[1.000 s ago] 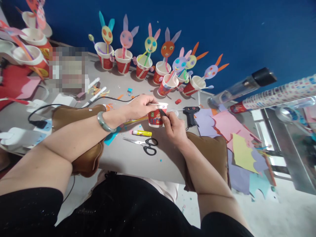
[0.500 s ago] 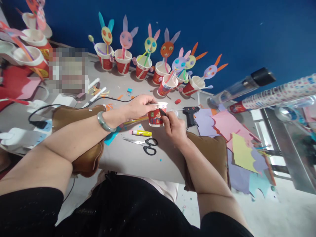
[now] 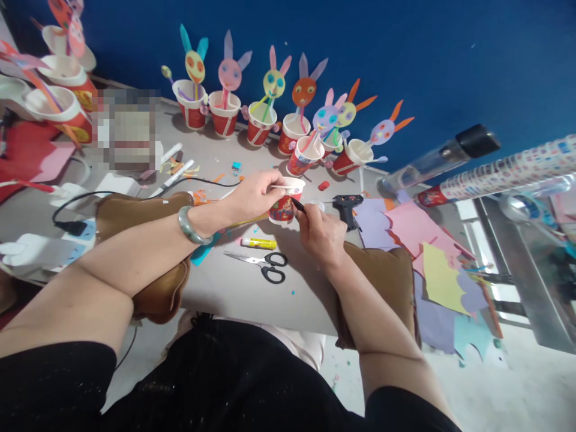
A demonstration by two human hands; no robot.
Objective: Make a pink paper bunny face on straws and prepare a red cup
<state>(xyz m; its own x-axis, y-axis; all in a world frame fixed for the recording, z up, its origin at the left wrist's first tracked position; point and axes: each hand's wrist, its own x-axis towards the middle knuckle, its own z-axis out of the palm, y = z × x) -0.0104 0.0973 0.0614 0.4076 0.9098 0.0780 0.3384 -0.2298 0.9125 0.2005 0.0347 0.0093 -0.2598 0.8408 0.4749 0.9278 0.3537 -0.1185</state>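
Note:
My left hand (image 3: pixel 256 197) grips the rim of a red and white paper cup (image 3: pixel 279 212), thumb on the near side. My right hand (image 3: pixel 323 233) is closed around a slim black pointed tool (image 3: pixel 297 204), whose kind I cannot make out. Its tip meets the printed wall of the cup on the right side; whether it pierces the paper is too small to tell. Below the cup lie a yellow marker-like stick (image 3: pixel 258 243) and black-handled scissors (image 3: pixel 257 260), blades apart only slightly and pointing left. A black glue gun (image 3: pixel 347 210) rests right of my right hand.
Several cups with paper rabbit faces (image 3: pixel 225 114) line the blue wall. Coloured paper sheets (image 3: pixel 443 276) lie at right, beside a stack of cups (image 3: pixel 504 171). A black cable (image 3: pixel 99 193) crosses at left near a power strip (image 3: pixel 81 240). Brown cushions (image 3: pixel 382 270) flank my forearms.
The cup has tipped, so more of its inside shows, and it sits slightly higher and farther left. My right hand has turned and shifted slightly with the black tool.

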